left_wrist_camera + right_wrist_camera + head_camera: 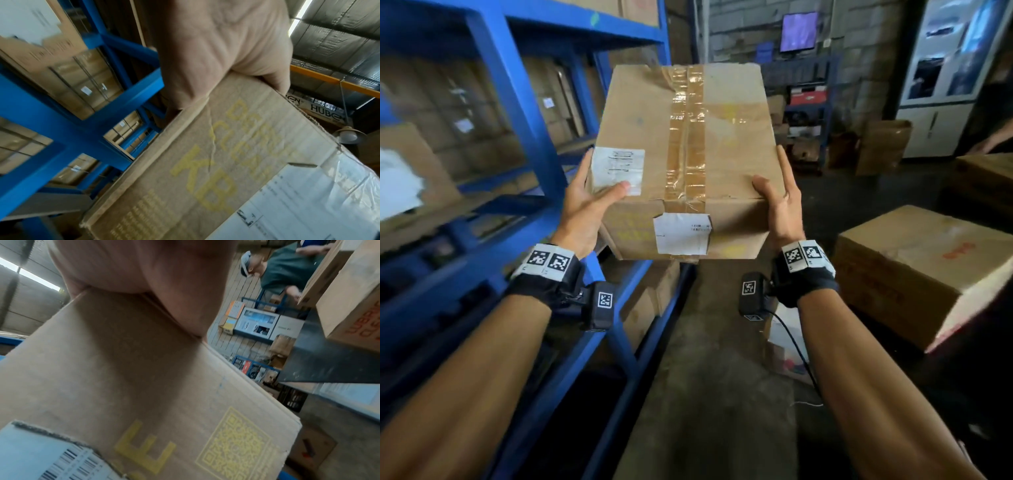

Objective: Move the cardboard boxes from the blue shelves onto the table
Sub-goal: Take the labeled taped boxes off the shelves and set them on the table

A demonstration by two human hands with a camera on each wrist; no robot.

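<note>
I hold a taped cardboard box (688, 137) with white labels in the air at chest height, just right of the blue shelves (517, 85). My left hand (585, 205) grips its near left corner, thumb over the top label and fingers along the side. My right hand (780, 202) grips the near right corner the same way. In the left wrist view my left hand's palm (216, 48) presses the box (205, 162) with yellow print. In the right wrist view my right hand (144, 264) sits against the box (123, 369). The dark table (324, 366) lies to the right.
A box with red print (921, 270) stands on the table, with another box (986, 178) behind it. More boxes fill the shelves (414, 164) and the low shelf (650, 298). Another person (287, 267) works at the table's far side. A concrete aisle (705, 377) runs ahead.
</note>
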